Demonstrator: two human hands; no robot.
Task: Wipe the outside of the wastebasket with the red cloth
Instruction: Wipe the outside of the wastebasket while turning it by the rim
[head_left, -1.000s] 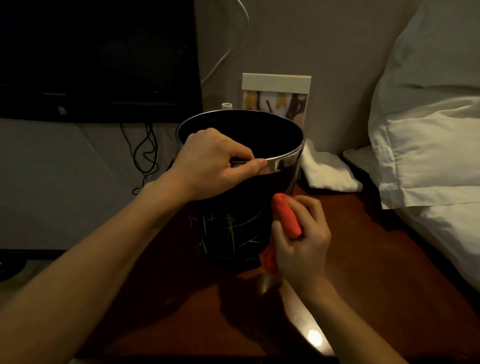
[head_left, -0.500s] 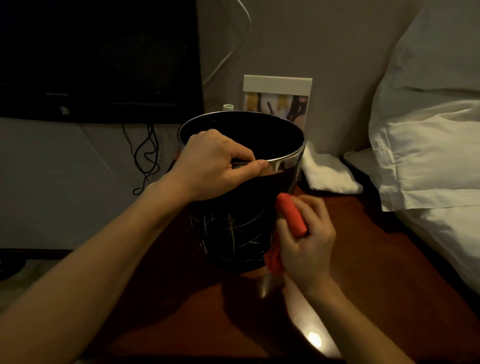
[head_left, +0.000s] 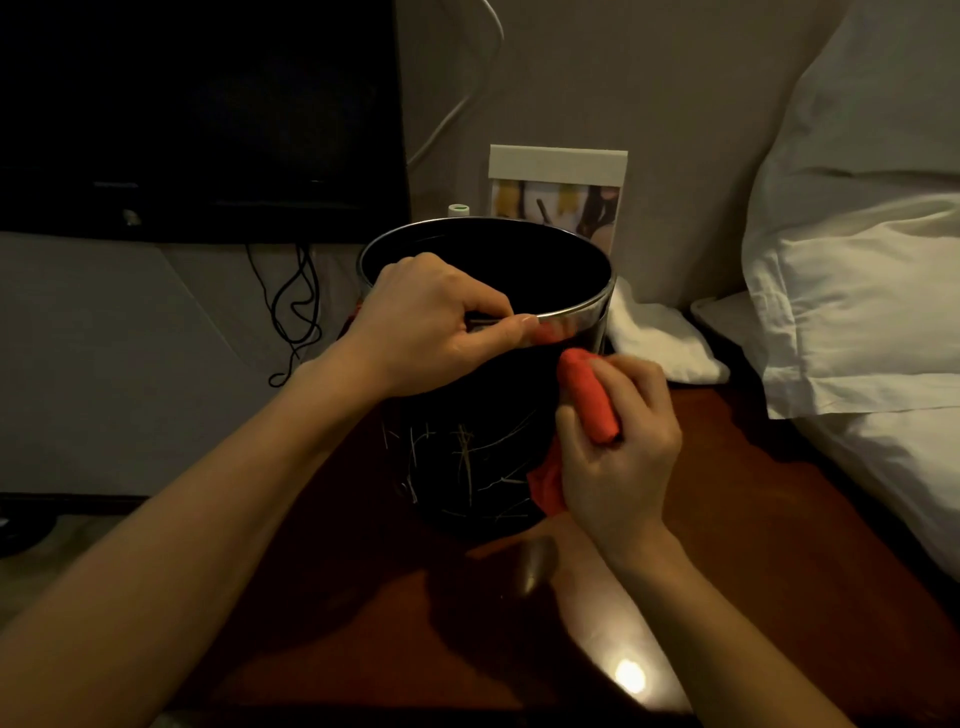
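A black wastebasket (head_left: 467, 457) with a shiny metal rim and pale scratch-like marks stands upright on a dark red-brown nightstand (head_left: 753, 545). My left hand (head_left: 436, 325) grips its near rim, thumb outside and fingers curled over the edge. My right hand (head_left: 618, 452) holds a bunched red cloth (head_left: 589, 397) and presses it against the basket's right outer wall, just below the rim. A loose end of the cloth hangs below my palm.
A white pillow (head_left: 857, 291) and bed lie at the right. A folded white cloth (head_left: 660, 338) and a standing photo card (head_left: 558, 192) sit behind the basket. A dark television (head_left: 197, 114) with dangling cables (head_left: 293, 312) is at the left.
My right hand has slid the red cloth up the basket's right side, from mid-height toward the rim. My left hand keeps its grip on the rim.
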